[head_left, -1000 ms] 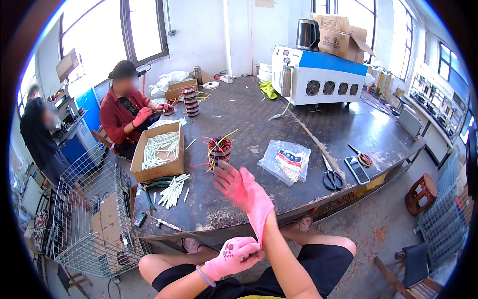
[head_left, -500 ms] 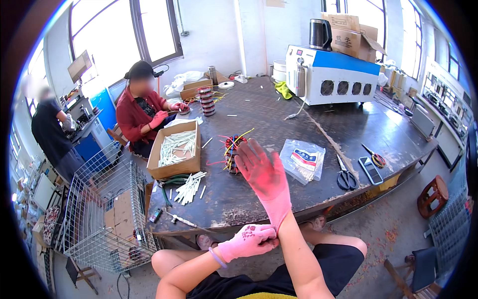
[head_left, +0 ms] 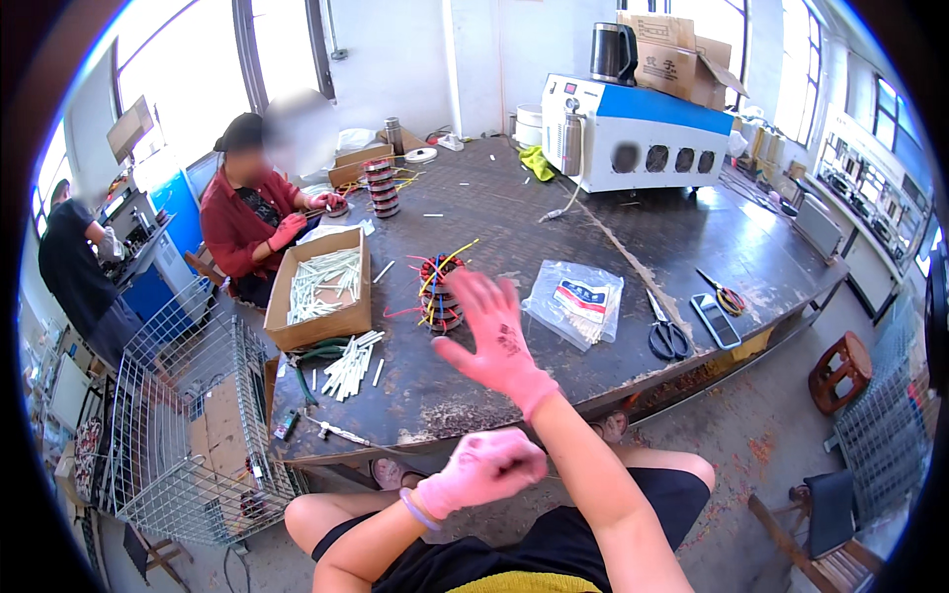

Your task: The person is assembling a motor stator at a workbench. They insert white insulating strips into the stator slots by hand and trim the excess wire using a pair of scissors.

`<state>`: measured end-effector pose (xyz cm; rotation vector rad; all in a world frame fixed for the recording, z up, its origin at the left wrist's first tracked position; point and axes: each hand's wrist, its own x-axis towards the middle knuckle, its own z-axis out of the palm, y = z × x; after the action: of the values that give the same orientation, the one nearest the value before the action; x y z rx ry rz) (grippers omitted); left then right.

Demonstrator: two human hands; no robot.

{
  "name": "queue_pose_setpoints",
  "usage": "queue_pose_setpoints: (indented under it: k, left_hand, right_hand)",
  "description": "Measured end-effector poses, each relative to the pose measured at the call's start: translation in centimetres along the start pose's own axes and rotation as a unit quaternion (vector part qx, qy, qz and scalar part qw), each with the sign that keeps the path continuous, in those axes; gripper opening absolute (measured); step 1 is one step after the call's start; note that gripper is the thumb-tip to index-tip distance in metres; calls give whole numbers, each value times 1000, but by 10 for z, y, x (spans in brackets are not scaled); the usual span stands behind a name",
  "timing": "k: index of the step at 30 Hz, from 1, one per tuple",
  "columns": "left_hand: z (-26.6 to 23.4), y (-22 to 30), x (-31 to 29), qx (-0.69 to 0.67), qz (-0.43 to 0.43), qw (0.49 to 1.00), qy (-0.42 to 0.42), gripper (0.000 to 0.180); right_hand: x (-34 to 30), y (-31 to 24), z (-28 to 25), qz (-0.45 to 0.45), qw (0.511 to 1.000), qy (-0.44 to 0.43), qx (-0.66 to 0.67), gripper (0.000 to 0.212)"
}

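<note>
My right hand (head_left: 497,341), in a pink knit glove, is raised over the near part of the table with its fingers spread and its back toward me. Its fingertips overlap a small stack of wire-wound stator cores (head_left: 439,293) with red, blue and yellow leads; touch cannot be made out. Below it, my left hand (head_left: 484,469), gloved in pink with a purple band at the wrist, is curled into a fist near my right forearm. Nothing shows in that fist. Right of my right hand lies a clear plastic bag (head_left: 575,304) with white pieces inside.
A cardboard box (head_left: 321,331) of white tubes stands left, loose tubes (head_left: 350,368) beside it. A torch-like tool (head_left: 338,431) lies at the near edge. Scissors (head_left: 668,341), a phone (head_left: 715,322) and a blue-white machine (head_left: 643,138) are right. A co-worker (head_left: 247,203) sits across; a wire cart (head_left: 188,425) stands left.
My left hand has let go of the right glove's cuff and come slightly away. My right hand has turned from palm to back and moved left and down. The view has shifted a little right.
</note>
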<state>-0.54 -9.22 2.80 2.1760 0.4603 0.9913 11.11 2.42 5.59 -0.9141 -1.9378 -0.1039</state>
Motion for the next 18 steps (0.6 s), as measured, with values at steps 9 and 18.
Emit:
queue_pose_setpoints:
  k: [9,18]
  left_hand:
    - [8,-11,33,277,-38,943,182,15]
    - [-32,-51,-4,65,-52,975,204,18]
  right_hand:
    - [-27,20,28,-46,979,-111,-163,59]
    - [28,115,46,358,926,-78,93,52]
